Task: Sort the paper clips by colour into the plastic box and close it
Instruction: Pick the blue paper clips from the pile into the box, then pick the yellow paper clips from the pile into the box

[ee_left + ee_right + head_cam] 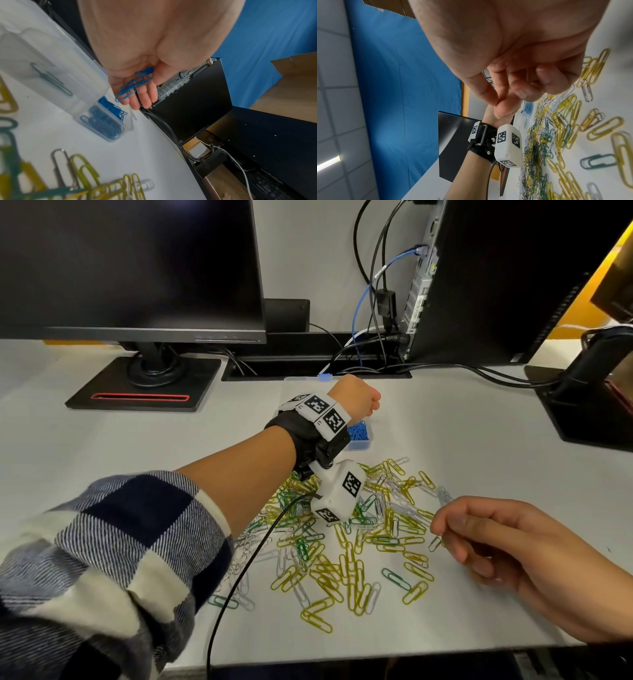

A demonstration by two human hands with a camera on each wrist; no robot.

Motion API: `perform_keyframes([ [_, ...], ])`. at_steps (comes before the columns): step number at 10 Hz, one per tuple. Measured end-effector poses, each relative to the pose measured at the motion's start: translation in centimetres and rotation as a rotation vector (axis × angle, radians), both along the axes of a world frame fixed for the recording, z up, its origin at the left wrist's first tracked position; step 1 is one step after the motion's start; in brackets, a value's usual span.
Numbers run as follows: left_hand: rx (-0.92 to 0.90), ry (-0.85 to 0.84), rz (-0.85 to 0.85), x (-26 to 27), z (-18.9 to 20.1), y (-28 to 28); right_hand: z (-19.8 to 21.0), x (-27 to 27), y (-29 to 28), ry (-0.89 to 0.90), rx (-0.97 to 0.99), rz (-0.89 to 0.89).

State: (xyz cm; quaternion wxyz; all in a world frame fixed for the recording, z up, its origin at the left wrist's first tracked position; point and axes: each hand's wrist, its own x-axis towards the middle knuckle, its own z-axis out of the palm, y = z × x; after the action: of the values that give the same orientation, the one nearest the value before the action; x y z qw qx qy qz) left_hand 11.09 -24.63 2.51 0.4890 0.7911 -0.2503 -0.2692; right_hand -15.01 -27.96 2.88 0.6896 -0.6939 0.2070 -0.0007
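A checked sleeve [102, 559] leads to the left hand [135, 86] cupping blue clips [132, 85] above the plastic box [102, 121]; the right hand [507, 546] pinches a silver clip [435, 543] beside the bench's [479, 440] loose pile [342, 542].

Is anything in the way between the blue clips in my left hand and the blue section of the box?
Nothing visible. The left hand holds the blue clips just above the open blue compartment.

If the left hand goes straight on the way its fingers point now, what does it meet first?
Probably the blue clips compartment of the plastic box. The left hand, with blue paper clips in its fingers, points down and hangs just above that end, though the depth is hard to judge.
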Motion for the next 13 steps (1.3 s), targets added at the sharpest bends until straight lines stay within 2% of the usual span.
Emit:
perform_keyframes([
  [2, -0.041, 0.090, 0.004, 0.1, 0.2, -0.2, 0.3, -0.1, 0.0, 0.001, 0.028, 0.008],
  [3, -0.028, 0.180, -0.077, 0.3, 0.5, 0.2, 0.1, 0.0, 0.0, -0.027, 0.004, 0.029],
  [5, -0.143, 0.220, -0.059, 0.9, -0.3, 0.3, 0.0, -0.1, -0.1, -0.039, -0.001, 0.043],
  [8, -0.236, 0.098, -0.011, 1.3, -0.5, 0.7, 0.1, -0.1, -0.1, -0.029, 0.002, 0.045],
  [9, -0.200, -0.105, 0.004, 1.8, 0.5, 1.2, 0.1, -0.2, -0.1, -0.035, 0.001, 0.045],
  [10, 0.250, -0.503, -0.219, 1.6, 1.8, 2.2, 0.1, -0.2, -0.3, -0.042, 0.003, 0.039],
  [11, 0.598, -0.677, -0.380, 0.7, 1.9, 2.6, 0.2, -0.2, -0.5, -0.046, 0.003, 0.034],
  [12, 0.651, -0.726, -0.412, 0.5, 1.3, 2.6, 0.2, -0.2, -0.4, -0.049, 0.007, 0.035],
  [13, 0.629, -0.713, -0.377, 0.6, 1.7, 2.5, 0.2, -0.3, -0.4, -0.054, 0.008, 0.040],
])
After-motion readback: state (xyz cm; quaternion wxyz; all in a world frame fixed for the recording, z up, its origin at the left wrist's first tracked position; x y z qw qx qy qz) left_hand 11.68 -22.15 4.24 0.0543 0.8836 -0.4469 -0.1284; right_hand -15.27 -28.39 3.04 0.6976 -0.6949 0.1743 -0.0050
